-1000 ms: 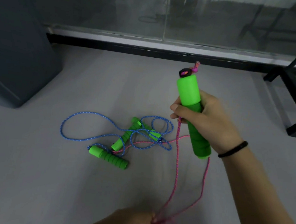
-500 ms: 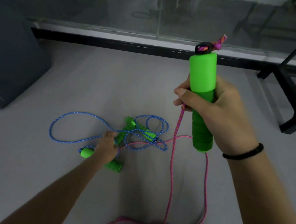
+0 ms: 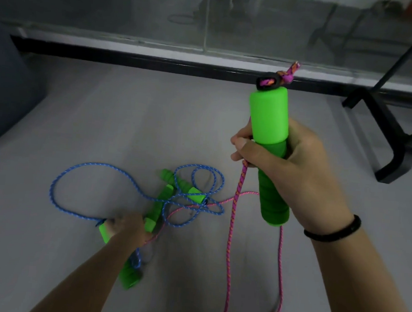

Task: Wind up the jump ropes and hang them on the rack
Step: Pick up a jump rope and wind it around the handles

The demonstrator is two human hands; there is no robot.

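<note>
My right hand (image 3: 294, 171) holds a green foam handle (image 3: 269, 116) upright, with the pink rope (image 3: 231, 235) pinched against it and hanging down past the bottom edge. A knotted pink end sticks out of the handle's black top. On the grey floor lies a blue rope (image 3: 82, 171) in loose loops, tangled with two green handles (image 3: 166, 192) and a strand of pink rope. My left hand (image 3: 128, 227) is closed around another green handle (image 3: 128, 274) lying on the floor, which looks blurred.
A black metal rack foot (image 3: 393, 147) stands at the right, with a slanted black bar rising from it. A glass wall with a black base strip (image 3: 134, 55) runs along the back. A dark grey block (image 3: 6, 98) sits at the left.
My left hand let go of the pink rope near the bottom edge, reached to the pile and closed on a green handle there. My right hand lifted its handle, then came down a little.
</note>
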